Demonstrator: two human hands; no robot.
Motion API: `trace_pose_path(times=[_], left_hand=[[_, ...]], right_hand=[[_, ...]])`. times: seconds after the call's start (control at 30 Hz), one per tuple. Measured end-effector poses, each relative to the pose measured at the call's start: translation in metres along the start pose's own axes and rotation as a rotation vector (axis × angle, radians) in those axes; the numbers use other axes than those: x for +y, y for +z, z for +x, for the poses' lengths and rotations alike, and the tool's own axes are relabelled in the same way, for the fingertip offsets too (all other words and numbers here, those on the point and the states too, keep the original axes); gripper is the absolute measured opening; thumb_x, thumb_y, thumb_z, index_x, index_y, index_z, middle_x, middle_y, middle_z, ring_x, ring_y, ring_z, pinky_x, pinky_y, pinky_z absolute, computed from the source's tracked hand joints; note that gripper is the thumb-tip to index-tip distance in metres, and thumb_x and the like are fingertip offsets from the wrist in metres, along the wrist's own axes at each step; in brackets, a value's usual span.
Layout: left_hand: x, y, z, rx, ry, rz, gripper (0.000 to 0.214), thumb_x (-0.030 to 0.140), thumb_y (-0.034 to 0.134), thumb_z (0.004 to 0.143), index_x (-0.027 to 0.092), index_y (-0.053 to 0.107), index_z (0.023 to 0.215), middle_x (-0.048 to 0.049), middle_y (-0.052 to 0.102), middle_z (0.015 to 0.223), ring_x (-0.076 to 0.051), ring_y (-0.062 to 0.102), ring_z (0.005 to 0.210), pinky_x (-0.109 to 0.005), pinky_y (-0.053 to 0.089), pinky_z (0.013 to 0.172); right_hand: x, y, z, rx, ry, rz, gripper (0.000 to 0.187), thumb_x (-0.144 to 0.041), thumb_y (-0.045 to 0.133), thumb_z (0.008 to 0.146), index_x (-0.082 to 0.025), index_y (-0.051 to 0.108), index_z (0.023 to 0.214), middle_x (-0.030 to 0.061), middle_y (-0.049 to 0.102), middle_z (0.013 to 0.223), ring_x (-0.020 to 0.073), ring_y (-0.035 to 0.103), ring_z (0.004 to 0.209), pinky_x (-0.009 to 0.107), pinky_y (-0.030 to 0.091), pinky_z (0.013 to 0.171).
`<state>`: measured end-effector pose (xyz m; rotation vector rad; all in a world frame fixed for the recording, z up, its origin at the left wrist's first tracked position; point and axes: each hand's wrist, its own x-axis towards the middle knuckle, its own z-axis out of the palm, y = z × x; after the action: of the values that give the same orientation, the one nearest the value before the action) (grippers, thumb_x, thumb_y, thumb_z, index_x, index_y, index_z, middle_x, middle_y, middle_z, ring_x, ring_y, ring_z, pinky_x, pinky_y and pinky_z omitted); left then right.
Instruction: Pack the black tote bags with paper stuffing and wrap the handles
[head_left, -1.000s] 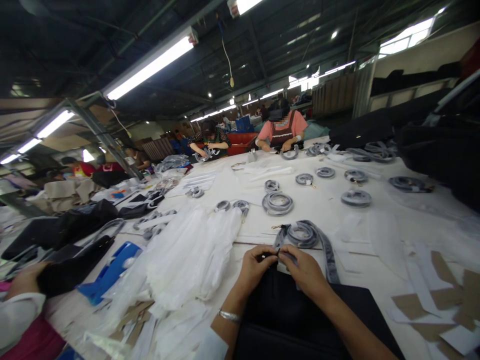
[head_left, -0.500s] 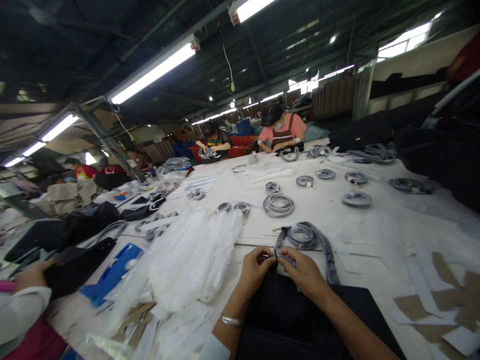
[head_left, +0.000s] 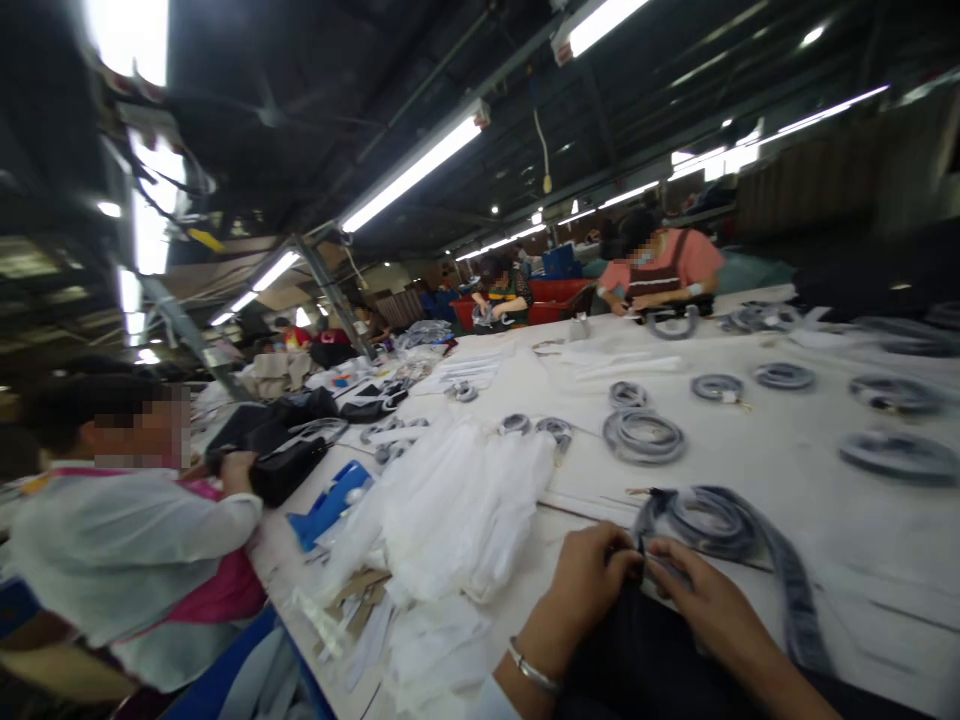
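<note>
My left hand (head_left: 592, 582) is closed in a pinch at the near end of a grey strap (head_left: 791, 590) that looks wrapped in clear plastic. Facing it, my right hand (head_left: 705, 598) pinches the same end, fingertips almost meeting the left ones. The exact piece between the fingertips is small and partly hidden. Just beyond my hands, the rest of the strap lies coiled, with a metal clip (head_left: 637, 491) at its far left. Beneath both hands is a black bag (head_left: 637, 660), its lower part cut off by the picture edge.
White plastic bags (head_left: 465, 500) are heaped left of my hands. A blue object (head_left: 330, 503) lies beyond them. Several coiled straps (head_left: 643, 437) are spread over the white table (head_left: 795, 450). A co-worker (head_left: 150, 540) handles black bags at left; two people work across the table.
My view has swung left, so the table and my hands sit further right in the picture. More of the co-worker at left shows. Both hands keep their pinch at the strap's end.
</note>
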<state>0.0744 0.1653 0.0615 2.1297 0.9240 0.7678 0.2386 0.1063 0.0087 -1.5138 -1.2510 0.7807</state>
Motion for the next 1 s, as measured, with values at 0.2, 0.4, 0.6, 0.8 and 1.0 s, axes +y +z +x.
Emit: trace_pose_path(times=[0.2,0.4,0.6,0.8,1.0], left_hand=[[-0.004,0.002,-0.002,0.047,-0.058,0.028,0.017,0.035,0.067,0.083,0.022,0.074,0.092,-0.0016,0.075,0.085,-0.018,0.067,0.078,-0.024,0.047,0.074],[-0.010,0.004,-0.003,0.012,-0.120,-0.231,0.018,0.027,0.066,0.080,0.019,0.076,0.093,-0.0029,0.075,0.085,-0.017,0.067,0.077,-0.023,0.050,0.074],[-0.010,0.001,-0.002,0.006,-0.179,-0.273,0.023,0.025,0.069,0.075,0.020,0.078,0.097,-0.0038,0.076,0.093,-0.019,0.068,0.087,-0.026,0.051,0.083],[-0.023,0.008,-0.001,-0.078,-0.212,-0.492,0.028,0.024,0.070,0.074,0.015,0.076,0.099,-0.0051,0.075,0.093,-0.019,0.069,0.087,-0.028,0.052,0.085],[-0.028,0.013,-0.001,-0.031,-0.176,-0.526,0.025,0.022,0.070,0.072,0.015,0.074,0.095,-0.0052,0.075,0.091,-0.018,0.069,0.085,-0.029,0.053,0.083]], right_hand=[[0.014,-0.004,0.012,-0.041,0.086,-0.052,0.053,-0.067,0.057,0.071,-0.025,0.069,0.099,0.0054,0.076,0.094,0.0275,0.071,0.077,0.035,0.057,0.074],[0.006,-0.004,0.012,-0.042,0.142,-0.054,0.054,-0.069,0.060,0.065,-0.026,0.069,0.094,0.0073,0.076,0.100,0.0309,0.070,0.098,0.035,0.055,0.084],[0.010,-0.004,0.011,0.005,0.076,-0.190,0.054,-0.069,0.056,0.069,-0.026,0.071,0.099,0.0061,0.075,0.105,0.0314,0.068,0.102,0.037,0.055,0.083],[0.013,-0.003,0.011,0.005,0.081,-0.154,0.054,-0.068,0.057,0.068,-0.025,0.072,0.096,0.0057,0.077,0.097,0.0291,0.072,0.089,0.035,0.056,0.080],[0.008,-0.006,0.012,0.010,0.112,-0.169,0.050,-0.068,0.059,0.066,-0.026,0.072,0.090,0.0052,0.077,0.088,0.0298,0.073,0.084,0.033,0.058,0.068]])
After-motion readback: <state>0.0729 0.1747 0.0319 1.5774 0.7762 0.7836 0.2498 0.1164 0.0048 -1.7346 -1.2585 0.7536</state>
